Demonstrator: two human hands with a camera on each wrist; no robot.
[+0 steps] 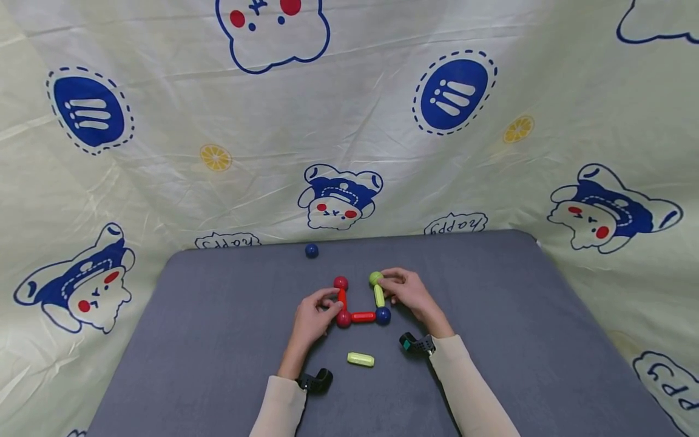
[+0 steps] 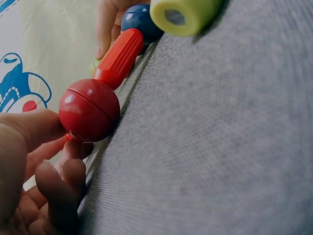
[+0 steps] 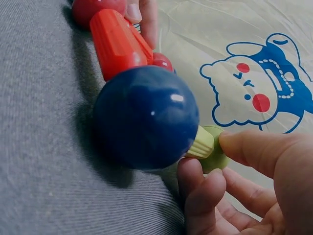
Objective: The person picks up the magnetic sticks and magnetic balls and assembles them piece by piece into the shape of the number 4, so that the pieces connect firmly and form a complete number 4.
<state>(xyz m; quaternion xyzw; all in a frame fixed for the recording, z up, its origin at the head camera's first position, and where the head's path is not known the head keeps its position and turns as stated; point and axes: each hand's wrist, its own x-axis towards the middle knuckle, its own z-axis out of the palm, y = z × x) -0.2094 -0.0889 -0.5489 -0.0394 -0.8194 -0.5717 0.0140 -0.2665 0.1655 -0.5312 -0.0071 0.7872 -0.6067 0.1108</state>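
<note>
On the table a U-shaped chain of toy balls and ribbed rods lies joined together. Its base is a red rod [image 1: 363, 317] between a red ball [image 1: 344, 319] and a dark blue ball [image 1: 383, 315]. A second red rod [image 1: 342, 296] runs from that red ball to a far red ball [image 1: 341, 282]. My left hand [image 1: 312, 315] pinches this second rod near the close red ball, which partly hides the grip in the left wrist view. My right hand [image 1: 409, 292] pinches a green ball [image 3: 215, 149] at the end of a yellow-green rod [image 1: 379, 296] leading from the blue ball.
A loose yellow-green rod [image 1: 361, 359] lies on the grey table [image 1: 218, 340] on the near side of the chain. Close to the far table edge sits another blue ball [image 1: 312, 250]. A printed curtain [image 1: 349, 121] hangs behind the table.
</note>
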